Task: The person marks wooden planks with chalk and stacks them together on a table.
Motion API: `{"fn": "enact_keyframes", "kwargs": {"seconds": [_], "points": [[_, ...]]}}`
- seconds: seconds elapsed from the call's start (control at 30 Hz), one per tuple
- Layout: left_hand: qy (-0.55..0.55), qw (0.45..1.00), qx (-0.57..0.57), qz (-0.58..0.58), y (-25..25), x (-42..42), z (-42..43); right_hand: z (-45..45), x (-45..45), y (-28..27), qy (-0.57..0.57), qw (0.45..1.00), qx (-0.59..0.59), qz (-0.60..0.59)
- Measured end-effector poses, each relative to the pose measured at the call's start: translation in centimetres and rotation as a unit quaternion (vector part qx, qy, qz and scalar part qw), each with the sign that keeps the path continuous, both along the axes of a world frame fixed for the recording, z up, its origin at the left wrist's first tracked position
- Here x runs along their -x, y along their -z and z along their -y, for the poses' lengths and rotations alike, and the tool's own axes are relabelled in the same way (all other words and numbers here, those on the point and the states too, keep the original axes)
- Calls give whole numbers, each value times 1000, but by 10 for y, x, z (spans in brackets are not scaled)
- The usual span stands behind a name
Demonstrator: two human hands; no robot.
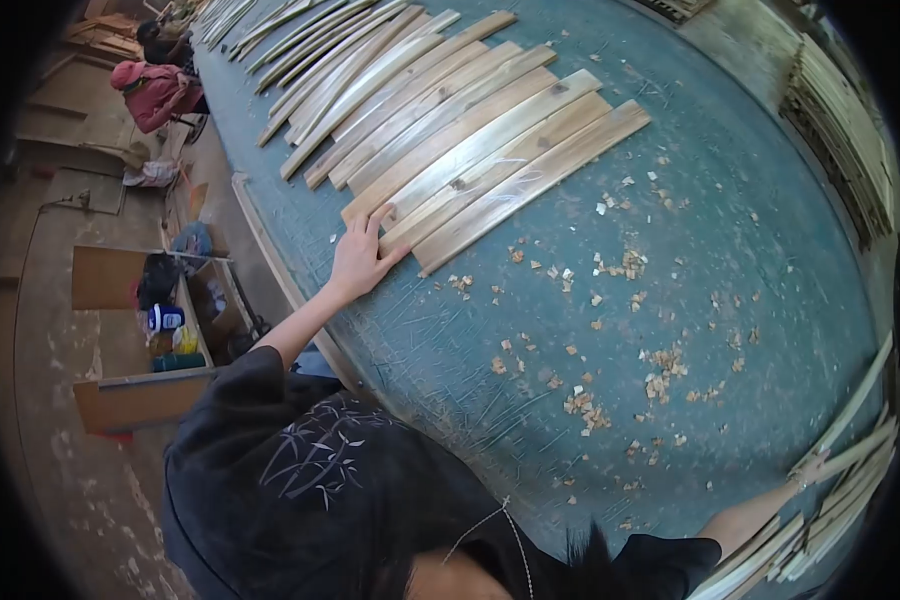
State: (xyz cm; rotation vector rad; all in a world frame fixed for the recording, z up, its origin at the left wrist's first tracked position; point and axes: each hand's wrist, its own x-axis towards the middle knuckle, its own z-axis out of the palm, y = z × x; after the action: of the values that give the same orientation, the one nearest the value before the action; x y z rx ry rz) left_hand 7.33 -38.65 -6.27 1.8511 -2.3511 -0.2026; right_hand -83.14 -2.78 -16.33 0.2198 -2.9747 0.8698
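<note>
My left hand (362,255) rests with spread fingers at the near ends of a row of flat wooden slats (500,165). Its thumb and fingertips touch the end of one slat. The slats lie side by side on a worn blue-green tabletop (770,300); some show knots and pale marks. At the lower right, my right hand (808,470) is closed around a long, thin wooden slat (855,395) beside a loose pile of slats (830,525). Its fingers are small and partly hidden there.
Small wood chips (660,375) are scattered over the tabletop. More narrow slats (315,35) fan out at the far end. A stack of boards (840,140) stands past the right edge. An open wooden box (215,300) with containers is on the left. A person in red (160,95) is farther back.
</note>
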Motion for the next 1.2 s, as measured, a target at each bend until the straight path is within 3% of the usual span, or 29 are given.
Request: {"fn": "enact_keyframes", "kwargs": {"seconds": [0.1, 0.17, 0.2, 0.3, 0.37, 0.4, 0.47, 0.53, 0.57, 0.6, 0.63, 0.67, 0.7, 0.73, 0.77, 0.8, 0.83, 0.87, 0.9, 0.93, 1.0, 1.03, 1.1, 1.13, 1.17, 1.2], "points": [[39, 994, -45, 93, -3, 5, -2, 14, -12, 8, 63, 997, -9, -32], [71, 995, -17, 61, 6, 0, 0, 59, -87, -32, 147, 979, -115, -85], [76, 995, -22, 61, 9, -3, 1, 52, -64, -14, 134, 974, -142, -118], [90, 995, 20, -36, 8, -6, 4, 65, -64, 13, 89, 973, -95, -191], [137, 988, -72, -2, -2, -4, 2, 97, -106, 2, 9, 919, -271, -286], [143, 987, -74, -8, -10, 3, 0, 115, -129, -3, -4, 911, -244, -332], [120, 953, -272, -61, -34, 20, -4, 171, -220, -44, -17, 933, -188, -306], [120, 938, -313, -85, -46, 34, -12, 221, -328, -98, -68, 991, -1, -116], [127, 925, -338, -119, -47, 39, -18, 238, -366, -118, -57, 995, 23, -84], [142, 914, -315, -213, -40, 41, -27, 246, -372, -99, -12, 990, 137, 2], [106, 882, -343, -303, -32, 40, -36, 252, -398, -108, -21, 984, 163, 74], [41, 860, -426, -276, -57, 54, -42, 259, -408, -88, -24, 995, 93, -29], [30, 840, -443, -312, -55, 55, -52, 269, -422, -66, 32, 977, 149, -150], [20, 814, -446, -373, -54, 56, -67, 272, -440, -61, 39, 985, 110, -123], [0, 787, -442, -431, -55, 63, -79, 265, -478, -98, 13, 993, 106, -54], [18, 793, -448, -413, -56, 73, -94, 262, -510, -68, -89, 963, 230, -110], [23, 802, -443, -401, -57, 79, -112, 247, -545, -92, -190, 902, 353, 162], [49, 823, -444, -350, -61, 87, -126, 235, -580, -111, -214, 816, 426, 328], [79, 819, -461, -332, -60, 93, -141, 221, -607, -119, -226, 763, 394, 459], [175, 829, -432, -309, -43, 92, -152, 208, -630, -124, -196, 755, 359, 512], [271, 784, -530, -175, -68, 106, -167, 182, -665, -96, -161, 808, 351, 444], [276, 783, -529, -178, -66, 107, -163, 168, -672, -78, -103, 826, 354, 425], [399, 799, -440, -90, -59, 98, -137, 133, -679, -63, -17, 833, 377, 404], [375, 872, -304, -84, -59, 97, -124, 115, -683, -55, 2, 822, 398, 407], [300, 917, -259, -38, -68, 101, -105, 95, -686, -67, -52, 905, 302, 296], [274, 956, -90, -56, -41, 86, -78, 81, -685, -88, -5, 857, 343, 385]]}}
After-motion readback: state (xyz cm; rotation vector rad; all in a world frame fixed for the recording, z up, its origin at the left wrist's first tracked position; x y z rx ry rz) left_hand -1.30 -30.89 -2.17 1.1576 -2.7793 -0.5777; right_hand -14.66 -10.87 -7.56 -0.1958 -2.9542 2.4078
